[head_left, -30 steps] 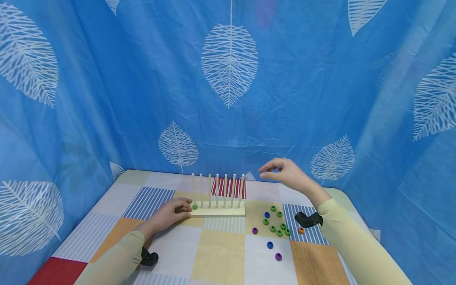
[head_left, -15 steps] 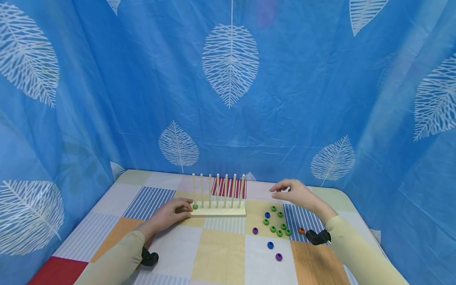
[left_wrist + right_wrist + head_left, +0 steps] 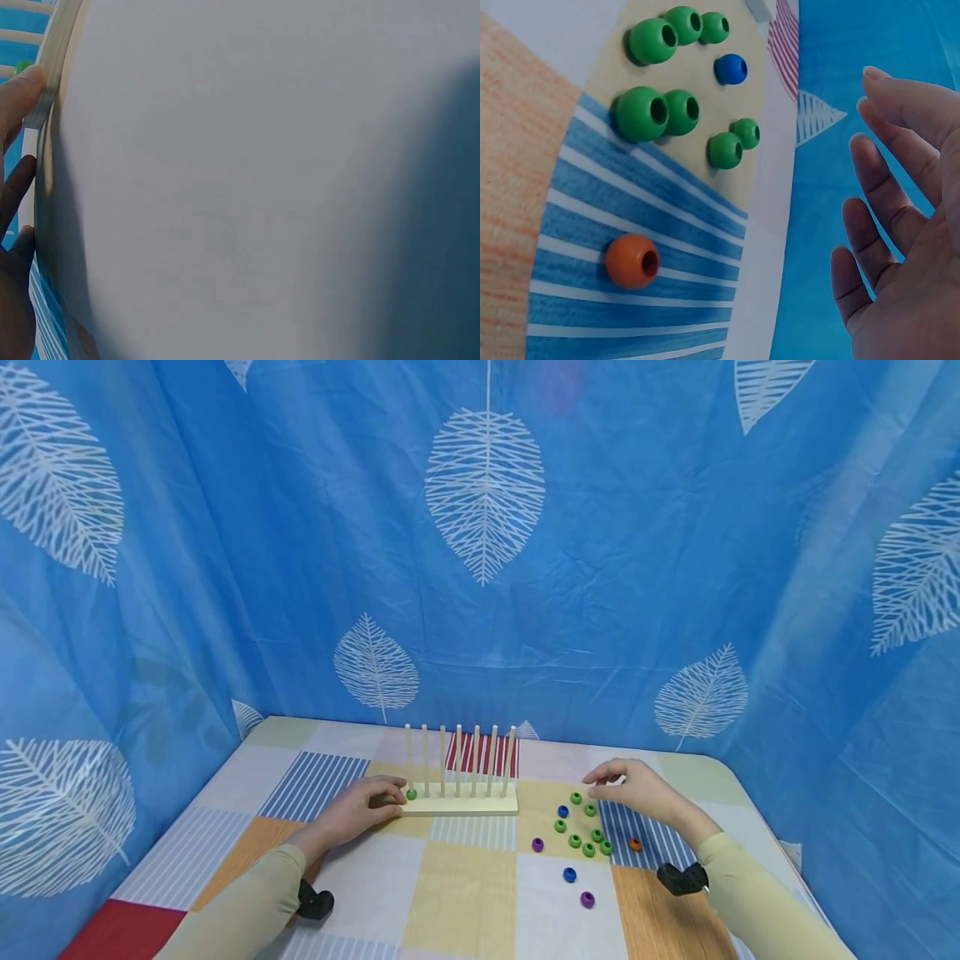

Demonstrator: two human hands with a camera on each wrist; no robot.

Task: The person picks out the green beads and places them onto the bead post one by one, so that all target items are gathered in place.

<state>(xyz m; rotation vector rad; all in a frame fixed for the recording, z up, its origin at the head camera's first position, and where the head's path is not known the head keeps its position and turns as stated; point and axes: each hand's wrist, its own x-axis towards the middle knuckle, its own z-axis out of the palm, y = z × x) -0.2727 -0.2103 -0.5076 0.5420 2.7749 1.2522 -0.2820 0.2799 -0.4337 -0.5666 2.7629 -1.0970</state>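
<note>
A pale wooden peg rack [image 3: 459,807] stands on the table, with a row of upright pegs along its base. One green bead [image 3: 411,794] sits at the foot of its leftmost peg. My left hand [image 3: 363,808] grips the rack's left end; in the left wrist view the thumb [image 3: 21,96] lies against that end, near the bead. Over the far side of the loose beads hovers my right hand [image 3: 633,787], holding nothing. Its fingers are loosely bent and spread in the right wrist view. Several green beads [image 3: 641,114] and a blue bead [image 3: 731,69] lie below it.
An orange bead [image 3: 635,844] lies right of the green group. Two purple beads [image 3: 537,844] and another blue bead [image 3: 570,875] are scattered nearer the front. A patchwork cloth [image 3: 465,893] covers the table, and a blue leaf-print curtain [image 3: 600,568] encloses it.
My right hand has come down and a little to the right, toward the loose beads. The left hand and the peg rack have stayed in place.
</note>
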